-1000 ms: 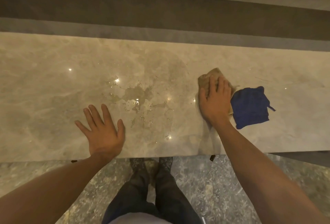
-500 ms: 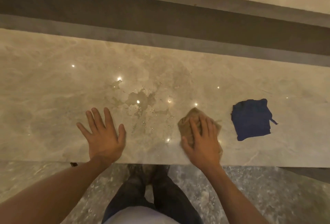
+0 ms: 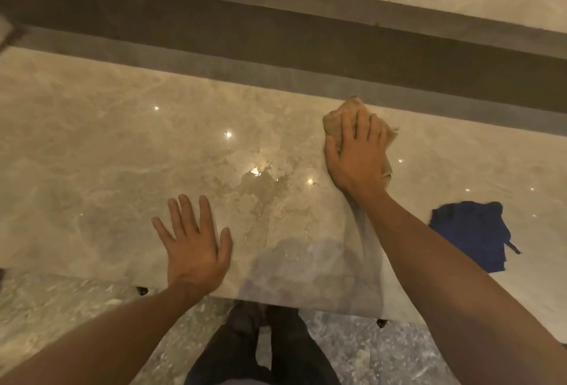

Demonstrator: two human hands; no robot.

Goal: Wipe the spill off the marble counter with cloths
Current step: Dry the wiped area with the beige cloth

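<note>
Since a moment ago my right hand [image 3: 357,157] has pushed the tan cloth [image 3: 343,119] flat-fingered to the upper right, past the puddle [image 3: 257,183], so careless strokes may smear it toward my flat, empty left hand [image 3: 194,245].

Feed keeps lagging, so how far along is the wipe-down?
Done: nothing clearly; the spill sits wet mid-counter. In hand: the right hand presses the tan cloth near the counter's far edge, beside the puddle. The left hand lies flat. Left: the puddle itself; the blue cloth lies unused.

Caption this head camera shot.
Right hand presses tan cloth beside spill; left hand flat on marble.
</note>
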